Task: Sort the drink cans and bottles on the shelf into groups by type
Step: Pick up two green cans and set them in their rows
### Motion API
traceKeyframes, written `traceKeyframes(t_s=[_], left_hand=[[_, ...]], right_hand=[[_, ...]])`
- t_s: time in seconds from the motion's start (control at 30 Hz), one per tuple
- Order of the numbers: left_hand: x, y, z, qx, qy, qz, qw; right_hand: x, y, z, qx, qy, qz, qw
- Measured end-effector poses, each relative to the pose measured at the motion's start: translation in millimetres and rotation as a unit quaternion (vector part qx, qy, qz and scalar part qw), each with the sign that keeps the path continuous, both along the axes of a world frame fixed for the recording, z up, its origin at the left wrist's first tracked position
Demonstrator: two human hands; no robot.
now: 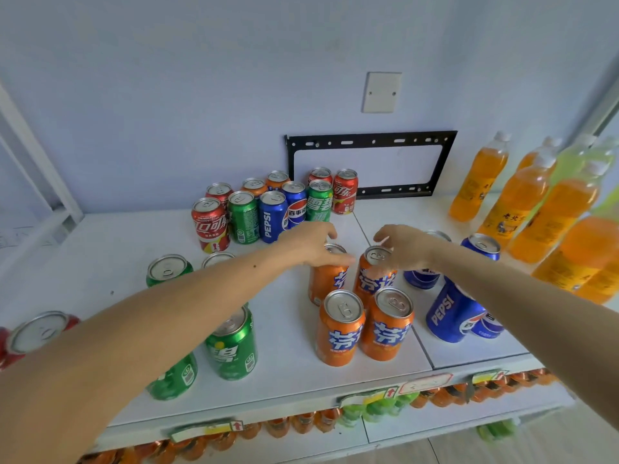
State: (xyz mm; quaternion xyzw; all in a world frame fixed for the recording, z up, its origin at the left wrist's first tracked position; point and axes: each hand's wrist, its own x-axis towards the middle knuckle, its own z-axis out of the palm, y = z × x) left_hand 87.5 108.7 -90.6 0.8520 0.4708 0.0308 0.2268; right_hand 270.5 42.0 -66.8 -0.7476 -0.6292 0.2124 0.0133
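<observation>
- Near the middle of the frame the left hand (310, 244) sits on top of the back-left orange can (326, 279), fingers curled over its rim and gripping it.
- Just right of it, the right hand (407, 246) curls its fingers around the top of the back-right orange can (373, 277), holding it by the rim.
- Both held cans stand upright on the white shelf (284, 380), close side by side. Two more orange cans (365, 326) stand upright just in front, touching each other, so the four form a block.
- All can tops in view look sealed, pull tabs flat; what is inside cannot be seen.
- Right of the orange block, blue Pepsi cans (452, 313) cluster together, partly hidden by the right forearm.
- At lower left, green cans (231, 346) stand near the shelf front, with a red can (37, 333) at the far left edge.
- At the back centre, against the wall, a mixed bunch (274, 205) of red, green, blue and orange cans stands packed together.
- At the upper right, clear bottles (522, 209) filled with orange drink stand in a group.
</observation>
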Motion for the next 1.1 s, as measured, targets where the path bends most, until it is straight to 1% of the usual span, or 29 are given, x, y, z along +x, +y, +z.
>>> traceKeyframes(t_s=[0.07,0.1,0.2,0.33,0.43,0.5,0.63,0.7,0.77,0.9,0.97,1.1], left_hand=[[-0.1,11.6,9.7,-0.021,-0.027,0.008,0.999],[-0.5,18.3,15.4,-0.017,-0.036,0.013,0.999],[-8.1,45.8,28.2,0.047,-0.04,0.044,0.997],[-33.2,88.1,32.2,0.124,-0.022,0.098,0.987],[-57.9,115.3,27.2,0.136,0.031,0.163,0.977],[-72.9,127.5,19.1,0.122,0.09,0.194,0.969],[-86.9,136.8,4.0,0.115,0.185,0.18,0.959],[-87.3,138.0,0.4,0.139,0.225,0.165,0.95],[-86.8,139.0,-3.3,0.162,0.248,0.157,0.942],[-84.9,140.3,-10.2,0.188,0.248,0.164,0.936],[-84.7,139.7,-11.7,0.18,0.226,0.187,0.939],[-86.6,131.0,-10.9,0.173,0.182,0.216,0.943]], right_hand=[[3.1,11.3,12.9,0.006,0.021,0.005,1.0],[4.4,18.5,19.8,0.015,0.028,0.009,0.999],[2.9,45.9,36.5,0.047,0.046,0.031,0.997],[-1.9,97.1,35.5,0.077,0.048,0.083,0.992],[-4.1,139.3,21.2,0.081,0.043,0.11,0.99],[-4.4,170.2,7.2,0.076,0.026,0.123,0.989],[-6.1,208.1,-14.6,0.042,0.025,0.108,0.993],[-7.9,215.8,-19.8,0.036,0.007,0.113,0.993],[-9.0,222.3,-25.1,0.045,-0.002,0.124,0.991],[-13.8,227.7,-29.7,0.085,-0.02,0.13,0.988],[-15.4,227.7,-28.7,0.09,-0.035,0.12,0.988],[-14.4,221.6,-23.8,0.077,-0.027,0.088,0.993]])
